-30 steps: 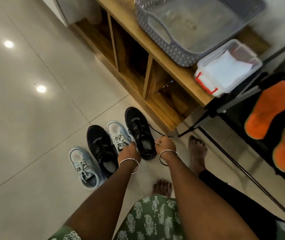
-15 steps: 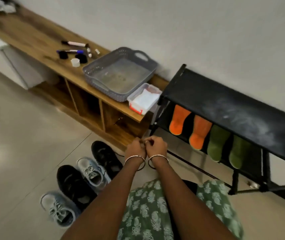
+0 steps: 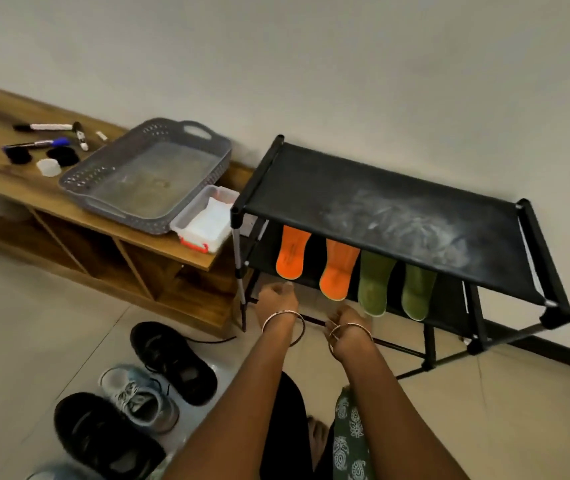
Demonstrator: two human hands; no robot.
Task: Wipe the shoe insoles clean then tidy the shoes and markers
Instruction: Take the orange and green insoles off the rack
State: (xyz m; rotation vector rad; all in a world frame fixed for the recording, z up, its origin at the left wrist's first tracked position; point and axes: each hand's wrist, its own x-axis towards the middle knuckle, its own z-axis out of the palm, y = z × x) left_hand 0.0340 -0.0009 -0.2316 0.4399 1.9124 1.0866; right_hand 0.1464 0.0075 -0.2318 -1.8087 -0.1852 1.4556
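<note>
left hand (image 3: pixel 276 296) curled in a loose fist, nothing seen in it; right hand (image 3: pixel 345 321) hides its fingers, grip unclear. both low before the rack (image 3: pixel 311 188), insoles (image 3: pixel 292 258) just beyond on its lower shelf, tops hidden under its top. shoes (image 3: pixel 172 362) left of the rack, one cut off

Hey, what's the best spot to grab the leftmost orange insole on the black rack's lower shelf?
Pinch the leftmost orange insole at its rounded near end, thumb on top, coming from the front. Its far end runs under the top shelf, blocking a reach from above, and the second orange insole sits close beside it.
</note>
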